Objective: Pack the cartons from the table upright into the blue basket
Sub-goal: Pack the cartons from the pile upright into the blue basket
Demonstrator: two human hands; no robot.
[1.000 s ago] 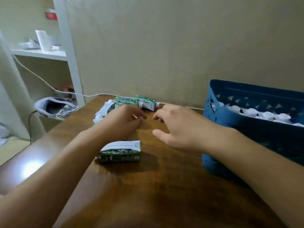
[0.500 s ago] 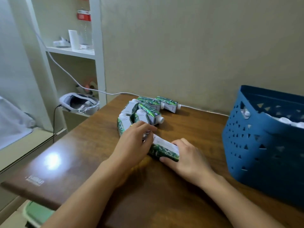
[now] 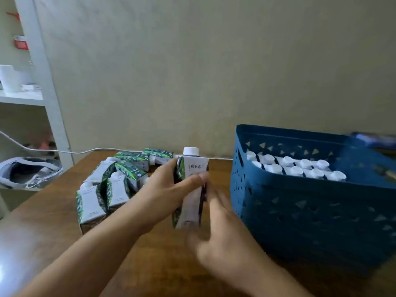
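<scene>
My left hand [image 3: 165,189] grips a white and green carton [image 3: 194,168] round its upper half and holds it upright, white cap on top, just above the brown table [image 3: 53,224]. My right hand [image 3: 218,243] is blurred at the carton's lower right corner; whether it holds the carton I cannot tell. The blue basket [image 3: 300,213] stands to the right and holds several upright cartons [image 3: 295,166] with white caps in rows. Several more cartons [image 3: 111,187] lie in a pile on the table to the left of my left hand.
A white cable [image 3: 64,151] runs along the table's far edge by the wall. A grey headset [image 3: 27,172] sits on a ledge to the left, beside a white shelf unit [image 3: 21,97]. A blurred blue thing [image 3: 372,140] shows at the basket's far right rim.
The carton that lay flat under both hands is now lifted and turned upright in my left hand. My right hand has shifted to its lower right corner.
</scene>
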